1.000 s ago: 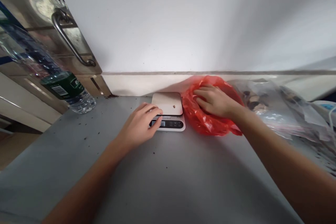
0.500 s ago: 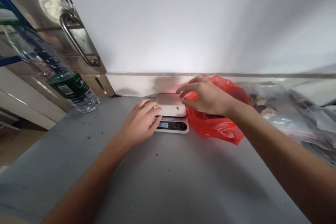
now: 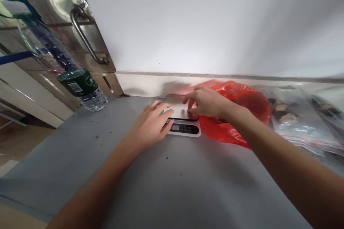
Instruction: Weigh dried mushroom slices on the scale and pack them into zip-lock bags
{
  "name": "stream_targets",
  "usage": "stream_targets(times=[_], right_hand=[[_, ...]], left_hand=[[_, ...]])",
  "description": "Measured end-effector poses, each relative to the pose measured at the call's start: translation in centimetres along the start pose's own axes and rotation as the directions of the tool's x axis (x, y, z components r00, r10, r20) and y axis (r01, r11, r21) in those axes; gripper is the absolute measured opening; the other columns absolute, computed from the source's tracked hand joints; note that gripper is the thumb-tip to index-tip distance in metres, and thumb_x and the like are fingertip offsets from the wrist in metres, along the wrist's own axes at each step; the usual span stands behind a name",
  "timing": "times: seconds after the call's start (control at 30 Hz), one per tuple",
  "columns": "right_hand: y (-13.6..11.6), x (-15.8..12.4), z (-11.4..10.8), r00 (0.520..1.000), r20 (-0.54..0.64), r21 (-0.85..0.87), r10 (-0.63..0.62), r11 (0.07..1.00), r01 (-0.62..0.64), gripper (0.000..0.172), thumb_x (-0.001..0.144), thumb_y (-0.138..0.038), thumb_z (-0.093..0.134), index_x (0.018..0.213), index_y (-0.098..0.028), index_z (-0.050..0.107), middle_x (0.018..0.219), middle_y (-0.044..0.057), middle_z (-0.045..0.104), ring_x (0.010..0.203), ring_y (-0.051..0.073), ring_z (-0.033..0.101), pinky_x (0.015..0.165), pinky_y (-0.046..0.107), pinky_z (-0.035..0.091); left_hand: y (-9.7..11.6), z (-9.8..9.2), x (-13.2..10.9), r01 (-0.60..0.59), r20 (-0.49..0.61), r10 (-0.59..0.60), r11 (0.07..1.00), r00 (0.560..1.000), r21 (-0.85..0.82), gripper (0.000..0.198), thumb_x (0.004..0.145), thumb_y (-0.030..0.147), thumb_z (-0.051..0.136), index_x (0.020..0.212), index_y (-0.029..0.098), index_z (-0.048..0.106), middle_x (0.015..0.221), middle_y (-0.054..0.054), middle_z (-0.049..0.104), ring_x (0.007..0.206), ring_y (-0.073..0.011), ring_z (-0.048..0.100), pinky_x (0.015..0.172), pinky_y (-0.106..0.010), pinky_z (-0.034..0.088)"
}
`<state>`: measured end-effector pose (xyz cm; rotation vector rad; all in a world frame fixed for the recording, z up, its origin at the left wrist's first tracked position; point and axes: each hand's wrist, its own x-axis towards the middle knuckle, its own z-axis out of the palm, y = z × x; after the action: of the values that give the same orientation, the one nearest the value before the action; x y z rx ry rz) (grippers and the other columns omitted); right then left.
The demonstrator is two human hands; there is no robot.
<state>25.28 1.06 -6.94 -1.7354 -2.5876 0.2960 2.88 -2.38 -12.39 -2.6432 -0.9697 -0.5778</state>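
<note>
A slim white kitchen scale (image 3: 177, 108) with a black display strip lies on the grey tabletop against the wall. My left hand (image 3: 154, 121) rests at its left side, fingers spread over the plate's edge and the thumb near the display; it holds nothing. Over the right part of the plate, my right hand (image 3: 206, 103) is bent down, thumb and fingertips close together in a pinch. Whatever lies between those tips is too small to make out. Just behind and under the right wrist sits an open red plastic bag (image 3: 236, 91), its contents mostly hidden.
Clear zip bags (image 3: 303, 114) with dark and pale pieces lie at the right. A large plastic bottle (image 3: 79, 84) with a green label stands at the left, near a metal handle (image 3: 86, 39). Dark crumbs dot the grey tabletop (image 3: 161, 193). The white wall (image 3: 199, 25) rises behind.
My right hand has lowered onto the scale plate and its fingers have drawn together. The small brown piece seen on the plate before is no longer distinct. The view has shifted slightly left.
</note>
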Motion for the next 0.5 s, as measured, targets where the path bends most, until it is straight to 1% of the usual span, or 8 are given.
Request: stream_targets(times=[0.13,0.27,0.4,0.5], right_hand=[[0.1,0.2,0.3,1.000,-0.015,0.029,0.006,1.000,-0.005,0.047,0.088,0.000,0.061,0.127,-0.018,0.080,0.110,0.011,0.082,0.104,0.027,0.073,0.085,0.033,0.055],[-0.2,-0.2,0.1,0.998,-0.023,0.100,0.052,0.994,-0.049,0.046,0.087,0.000,0.064,0.128,-0.016,0.079,0.106,0.010,0.083,0.095,0.025,0.076,0.083,0.034,0.057],[-0.3,-1.3,-1.2,0.989,-0.087,0.229,0.120,0.969,-0.098,0.042,0.090,-0.004,0.067,0.127,-0.019,0.080,0.112,0.009,0.083,0.097,0.023,0.077,0.081,0.032,0.060],[0.0,-2.2,-2.4,0.968,-0.176,0.251,0.180,0.959,-0.132,0.039,0.089,-0.010,0.069,0.124,-0.023,0.082,0.112,0.007,0.083,0.099,0.024,0.077,0.085,0.034,0.060]], left_hand=[[0.0,0.1,0.0,0.019,0.021,-0.019,1.000,1.000,-0.012,0.036,0.108,0.025,0.045,0.111,0.010,0.078,0.116,-0.017,0.076,0.113,-0.0327,0.068,0.095,-0.046,0.061],[-0.1,0.1,0.0,0.019,0.026,-0.018,1.000,0.999,-0.014,0.035,0.108,0.025,0.045,0.108,0.011,0.078,0.115,-0.016,0.076,0.112,-0.0321,0.067,0.095,-0.045,0.060],[0.0,0.2,-0.1,0.008,0.023,-0.007,1.000,1.000,-0.017,0.036,0.109,0.025,0.044,0.110,0.011,0.077,0.116,-0.015,0.076,0.110,-0.0305,0.067,0.094,-0.043,0.060],[0.2,0.2,-0.1,0.007,0.025,-0.006,0.999,1.000,-0.031,0.037,0.109,0.025,0.044,0.113,0.010,0.077,0.116,-0.016,0.076,0.111,-0.0311,0.067,0.094,-0.044,0.059]])
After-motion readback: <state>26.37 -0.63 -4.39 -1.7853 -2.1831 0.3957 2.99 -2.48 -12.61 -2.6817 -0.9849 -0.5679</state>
